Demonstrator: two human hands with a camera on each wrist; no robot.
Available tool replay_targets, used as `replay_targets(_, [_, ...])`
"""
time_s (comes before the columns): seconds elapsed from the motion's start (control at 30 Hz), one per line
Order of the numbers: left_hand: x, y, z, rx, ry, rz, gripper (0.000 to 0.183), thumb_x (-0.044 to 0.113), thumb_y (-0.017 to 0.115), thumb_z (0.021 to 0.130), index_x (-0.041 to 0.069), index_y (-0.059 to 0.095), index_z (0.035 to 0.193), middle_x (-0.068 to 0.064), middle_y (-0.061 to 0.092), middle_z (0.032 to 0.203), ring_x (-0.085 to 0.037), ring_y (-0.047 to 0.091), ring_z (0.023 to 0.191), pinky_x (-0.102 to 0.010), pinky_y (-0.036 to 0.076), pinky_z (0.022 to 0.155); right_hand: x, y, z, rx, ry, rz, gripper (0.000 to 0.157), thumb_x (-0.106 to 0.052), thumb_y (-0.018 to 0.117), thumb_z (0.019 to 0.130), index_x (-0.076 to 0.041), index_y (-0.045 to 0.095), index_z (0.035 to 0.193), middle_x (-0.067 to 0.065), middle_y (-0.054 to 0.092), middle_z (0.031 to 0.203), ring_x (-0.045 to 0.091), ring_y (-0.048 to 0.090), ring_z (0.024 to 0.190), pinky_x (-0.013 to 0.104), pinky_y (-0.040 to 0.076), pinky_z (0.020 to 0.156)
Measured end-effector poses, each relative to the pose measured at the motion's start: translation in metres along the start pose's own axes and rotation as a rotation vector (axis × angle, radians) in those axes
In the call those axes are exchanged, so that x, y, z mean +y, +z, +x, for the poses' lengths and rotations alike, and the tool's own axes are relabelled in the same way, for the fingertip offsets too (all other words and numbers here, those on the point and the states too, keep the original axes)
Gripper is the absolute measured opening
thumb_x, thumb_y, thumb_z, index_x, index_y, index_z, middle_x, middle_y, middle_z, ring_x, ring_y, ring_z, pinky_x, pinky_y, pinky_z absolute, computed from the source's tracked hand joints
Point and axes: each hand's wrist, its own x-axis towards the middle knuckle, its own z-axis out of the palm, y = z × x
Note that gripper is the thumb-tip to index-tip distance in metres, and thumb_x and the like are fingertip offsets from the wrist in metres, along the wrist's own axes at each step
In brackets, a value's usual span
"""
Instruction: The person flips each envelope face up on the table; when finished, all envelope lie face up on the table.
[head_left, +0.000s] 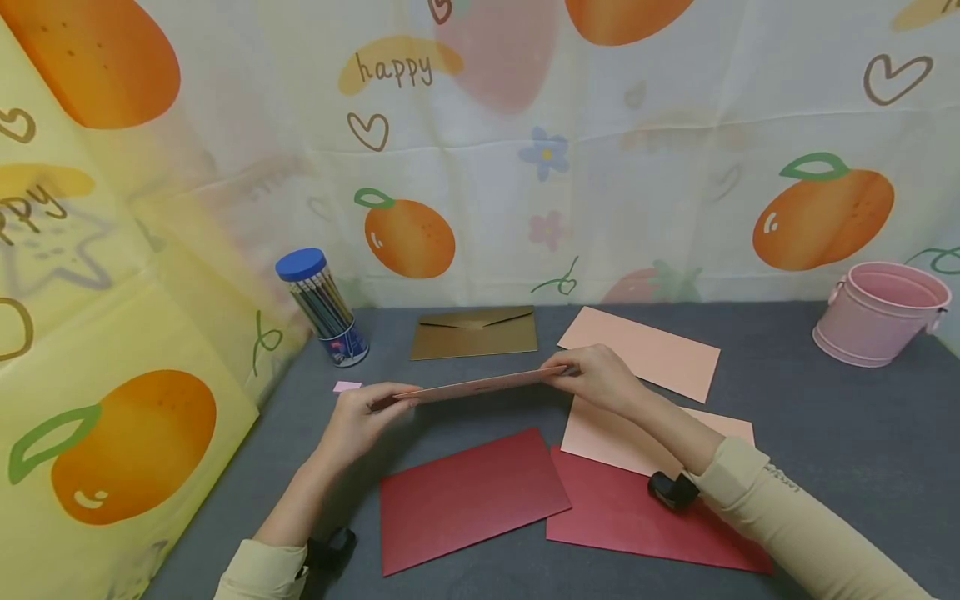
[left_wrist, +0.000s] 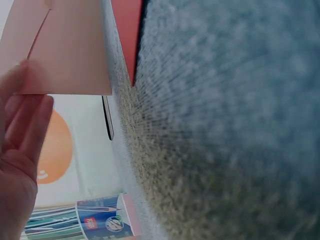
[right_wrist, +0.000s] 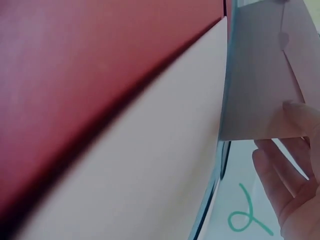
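Note:
A pale pink envelope is held up over the table, seen almost edge-on in the head view. My left hand pinches its left end, thumb on the flap side. At the other end, my right hand grips it between thumb and fingers. Both wrist views show the pointed flap of this envelope lying against its body. Just below and nearer lies a red envelope. A second red envelope is partly under my right forearm, with a pink envelope overlapping its top edge.
Another pink envelope lies behind my right hand. At the back rest a gold envelope and, left of it, a blue-lidded tub of pencils. A pink bucket stands at the far right. A small pink slip lies near my left hand.

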Motion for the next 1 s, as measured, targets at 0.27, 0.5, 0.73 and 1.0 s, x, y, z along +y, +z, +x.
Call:
replay_targets(0.27, [0.011, -0.004, 0.007, 0.066, -0.097, 0.013, 0.014, -0.009, 0.069, 0.085, -0.005, 0.073, 0.097, -0.016, 0.072, 0.091, -0.022, 0.070, 0.081, -0.017, 0.053, 0.071, 0.000, 0.003, 0.004, 0.053, 0.018, 0.065, 0.005, -0.010, 0.075, 0.085, -0.012, 0.075, 0.089, -0.007, 0.069, 0.078, 0.009, 0.066, 0.074, 0.027, 0.056, 0.069])
replay_targets(0.5, [-0.008, -0.002, 0.011, 0.170, -0.252, -0.049, 0.013, 0.009, 0.075, 0.086, 0.001, 0.073, 0.096, -0.011, 0.072, 0.091, -0.002, 0.065, 0.082, -0.016, 0.052, 0.076, -0.001, 0.006, 0.006, 0.098, 0.074, 0.127, 0.008, -0.016, 0.078, 0.084, -0.014, 0.072, 0.079, -0.008, 0.069, 0.074, 0.012, 0.066, 0.076, 0.027, 0.052, 0.066])
replay_targets(0.73, [-0.008, -0.001, 0.014, 0.227, -0.381, -0.150, 0.027, 0.012, 0.075, 0.087, 0.000, 0.070, 0.111, -0.014, 0.071, 0.095, -0.002, 0.064, 0.084, -0.016, 0.050, 0.078, -0.004, 0.010, 0.009, 0.120, 0.173, 0.153, 0.020, -0.024, 0.079, 0.083, -0.016, 0.064, 0.073, -0.008, 0.067, 0.074, 0.015, 0.067, 0.081, 0.032, 0.051, 0.069])
replay_targets(1.0, [-0.014, 0.001, 0.017, 0.313, -0.526, -0.238, 0.038, 0.011, 0.075, 0.087, 0.002, 0.066, 0.123, -0.014, 0.067, 0.104, 0.000, 0.063, 0.085, -0.015, 0.051, 0.075, -0.005, 0.018, 0.014, 0.080, 0.356, 0.244, 0.024, -0.021, 0.078, 0.084, -0.005, 0.067, 0.099, 0.004, 0.067, 0.090, 0.018, 0.064, 0.085, 0.029, 0.053, 0.068])
